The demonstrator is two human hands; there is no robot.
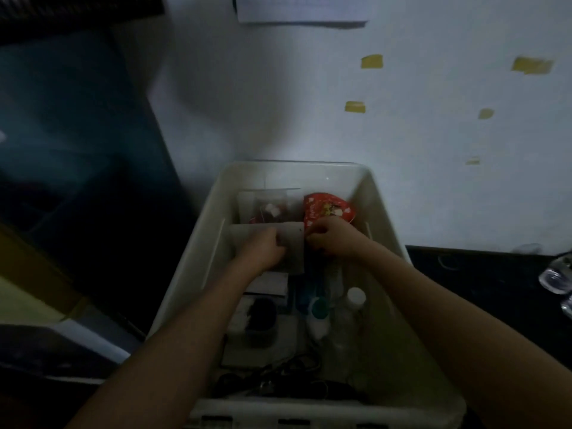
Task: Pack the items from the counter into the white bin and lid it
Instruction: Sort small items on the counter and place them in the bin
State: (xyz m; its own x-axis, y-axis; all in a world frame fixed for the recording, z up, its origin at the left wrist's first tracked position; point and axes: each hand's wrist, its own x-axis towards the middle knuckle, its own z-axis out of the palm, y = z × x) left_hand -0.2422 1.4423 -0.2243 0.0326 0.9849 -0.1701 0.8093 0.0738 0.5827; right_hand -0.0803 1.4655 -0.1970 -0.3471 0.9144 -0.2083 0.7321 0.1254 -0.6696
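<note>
Packing looks well along: the white plastic bin (pixel 383 212) already holds bottles, cables and packets, and no lid is on it. Inside, at the far end, the left hand (pixel 263 249) grips a pale flat packet (pixel 292 243), while the right hand (pixel 332 238) pinches a red foil pouch (pixel 328 209). Clear glassware (pixel 557 278) waits on the dark worktop (pixel 483 280) at right, below a dim white wall (pixel 402 134).

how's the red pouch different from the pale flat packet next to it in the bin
The red pouch is bright red with printed graphics; the pale flat packet is plain greyish white. The pouch is rounded, the packet straight-edged. The right hand touches the pouch, the left hand grips the packet. Both sit inside the white bin.
</note>
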